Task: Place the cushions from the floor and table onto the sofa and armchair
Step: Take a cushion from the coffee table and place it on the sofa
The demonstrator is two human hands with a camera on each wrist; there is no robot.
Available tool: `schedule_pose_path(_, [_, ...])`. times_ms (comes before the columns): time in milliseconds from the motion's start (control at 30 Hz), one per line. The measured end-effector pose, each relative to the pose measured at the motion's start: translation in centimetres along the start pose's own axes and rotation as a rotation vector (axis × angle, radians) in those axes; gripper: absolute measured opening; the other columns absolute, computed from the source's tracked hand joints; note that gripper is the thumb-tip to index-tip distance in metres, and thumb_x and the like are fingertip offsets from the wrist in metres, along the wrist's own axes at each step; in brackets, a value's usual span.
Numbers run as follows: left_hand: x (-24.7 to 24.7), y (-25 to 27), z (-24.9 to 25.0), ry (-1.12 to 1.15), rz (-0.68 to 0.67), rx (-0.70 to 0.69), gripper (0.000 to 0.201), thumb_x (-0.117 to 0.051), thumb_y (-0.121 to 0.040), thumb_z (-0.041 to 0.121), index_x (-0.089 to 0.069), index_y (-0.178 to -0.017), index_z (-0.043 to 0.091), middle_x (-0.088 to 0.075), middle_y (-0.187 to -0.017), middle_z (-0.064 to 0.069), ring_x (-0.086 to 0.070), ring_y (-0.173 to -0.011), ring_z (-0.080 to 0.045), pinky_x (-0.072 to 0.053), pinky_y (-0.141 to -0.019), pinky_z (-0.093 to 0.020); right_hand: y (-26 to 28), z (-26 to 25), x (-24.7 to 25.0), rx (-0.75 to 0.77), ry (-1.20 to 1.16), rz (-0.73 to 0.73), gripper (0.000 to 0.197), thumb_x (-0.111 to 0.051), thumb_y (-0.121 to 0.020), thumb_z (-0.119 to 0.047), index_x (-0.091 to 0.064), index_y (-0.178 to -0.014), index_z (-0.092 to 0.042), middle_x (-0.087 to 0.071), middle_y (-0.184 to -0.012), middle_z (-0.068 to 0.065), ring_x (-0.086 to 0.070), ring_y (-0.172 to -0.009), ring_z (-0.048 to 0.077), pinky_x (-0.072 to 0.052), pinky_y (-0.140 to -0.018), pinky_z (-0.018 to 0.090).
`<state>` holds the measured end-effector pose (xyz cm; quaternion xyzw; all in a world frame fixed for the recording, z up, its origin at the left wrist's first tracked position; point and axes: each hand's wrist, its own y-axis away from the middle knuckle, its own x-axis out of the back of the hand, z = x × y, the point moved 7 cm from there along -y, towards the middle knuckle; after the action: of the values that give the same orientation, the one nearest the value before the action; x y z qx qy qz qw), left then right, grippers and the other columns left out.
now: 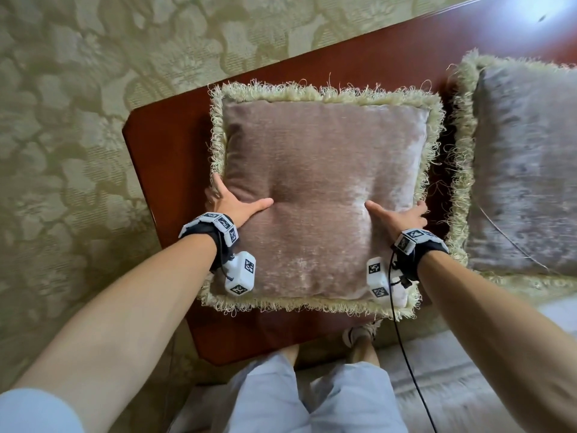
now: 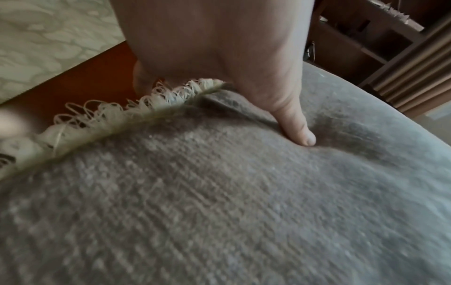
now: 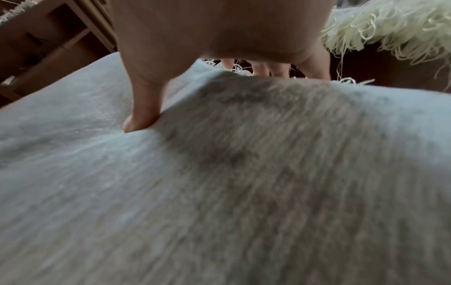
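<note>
Cushion (image 1: 321,195) between hands; right fingers (image 3: 261,68) only wrist-visible.

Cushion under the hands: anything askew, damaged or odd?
Nothing damaged. The cushion lies flat on the table, and both thumbs dent its face as the left hand and right hand grip its sides. Its near fringe overhangs the table edge slightly. A second cushion lies beside it.

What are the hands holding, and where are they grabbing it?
Both hands hold the pink fringed cushion on the table. The left hand grips its left edge and the right hand its right edge, thumbs pressing the top.
</note>
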<state>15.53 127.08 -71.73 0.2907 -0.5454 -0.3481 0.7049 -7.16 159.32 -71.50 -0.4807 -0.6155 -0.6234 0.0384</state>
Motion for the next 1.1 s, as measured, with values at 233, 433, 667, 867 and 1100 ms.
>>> schedule_pose_path(233, [-1.0,0.1,-0.8,0.197,-0.143,0.044,0.144,-0.081,-0.057,0.066,0.017,-0.153,0.022,-0.031,-0.155,-0.012,-0.041,-0.135,-0.032,-0.032,-0.113,-0.046,0.3,0.1,-0.7,0.044,-0.259,-0.163,0.135,-0.091,-0.051,-0.050,-0.006,-0.152,-0.022,-0.049,-0.138,0.011,-0.052,-0.123,0.028,-0.039,-0.109,0.042])
schedule_pose_path(433, [-0.9,1.0,-0.1,0.298,-0.102,0.032,0.136,-0.079,-0.061,0.067,0.011,-0.154,0.024,-0.031,-0.155,-0.011,-0.040,-0.136,-0.032,-0.030,-0.113,-0.046,0.4,-0.3,-0.3,0.074,-0.341,-0.185,0.112,-0.085,-0.070,-0.038,-0.011,-0.152,-0.016,-0.046,-0.140,0.011,-0.049,-0.127,0.028,-0.035,-0.110,0.039])
schedule_pose_path(667, [-0.6,2.2,0.9,0.366,-0.008,0.039,0.137,-0.078,-0.060,0.069,0.007,-0.155,0.020,-0.035,-0.153,-0.013,-0.040,-0.135,-0.033,-0.029,-0.114,-0.047,1.1,-0.7,0.1,0.027,-0.369,-0.265,0.094,-0.087,-0.064,-0.041,-0.035,-0.136,-0.009,-0.060,-0.117,0.004,-0.061,-0.102,0.021,-0.047,-0.097,0.038])
schedule_pose_path(867, [-0.2,5.2,3.4,0.443,0.058,0.009,0.123,-0.078,-0.071,0.056,0.001,-0.155,0.014,-0.034,-0.153,-0.016,-0.037,-0.138,-0.032,-0.027,-0.113,-0.039,5.1,-3.3,1.0,0.096,-0.400,-0.393,0.041,-0.073,-0.084,-0.033,-0.062,-0.114,-0.006,-0.070,-0.096,0.009,-0.067,-0.089,0.026,-0.045,-0.103,0.043])
schedule_pose_path(1100, [1.6,9.5,7.1,0.401,0.092,-0.056,0.123,-0.074,-0.073,0.060,0.004,-0.155,0.010,-0.019,-0.160,-0.016,-0.022,-0.145,-0.030,-0.017,-0.116,-0.039,8.5,-5.6,3.6,0.227,-0.424,-0.319,0.093,-0.077,-0.076,-0.046,-0.035,-0.146,-0.001,-0.050,-0.141,0.007,-0.047,-0.130,0.022,-0.030,-0.112,0.034])
